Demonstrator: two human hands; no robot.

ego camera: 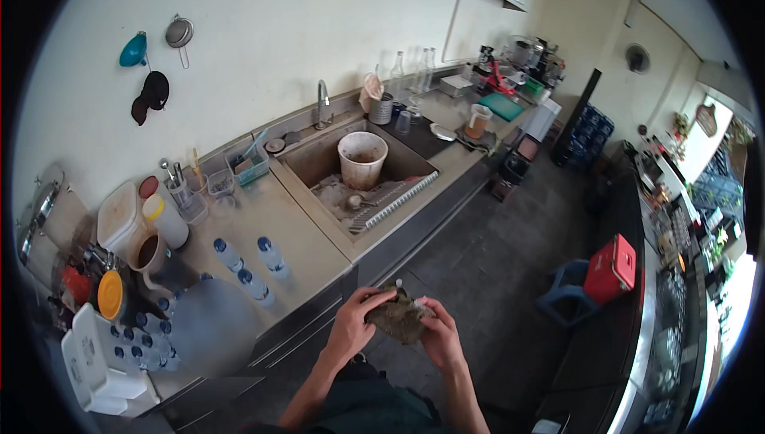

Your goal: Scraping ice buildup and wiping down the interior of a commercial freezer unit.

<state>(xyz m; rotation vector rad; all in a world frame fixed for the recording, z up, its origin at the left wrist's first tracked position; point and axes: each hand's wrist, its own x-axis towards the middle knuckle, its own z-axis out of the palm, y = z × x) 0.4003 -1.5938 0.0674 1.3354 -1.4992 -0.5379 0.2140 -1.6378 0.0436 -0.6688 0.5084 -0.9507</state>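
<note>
Both of my hands hold a crumpled, brownish-green piece, perhaps a cloth or sponge [399, 321], in front of my body, over the floor before the counter. My left hand [357, 320] grips its left edge, and my right hand [441, 329] has fingers on its right edge, where something pale shows. What it is exactly, I cannot tell. Beyond my hands a sink [412, 159] is set in the counter. A stained white bucket [362, 162] stands upright in it, near a metal ladle [355, 201] and a ribbed drainer panel [391, 202]. The faucet [323, 105] rises behind.
Capped water bottles [272, 257] stand on the counter [299, 219] to the left, near a brown-filled jug [147, 251] and white containers [89, 356]. A jug of orange liquid [477, 122] and a green cutting board [501, 106] lie right of the sink. A red cooler [609, 269] sits on a blue stool [565, 293].
</note>
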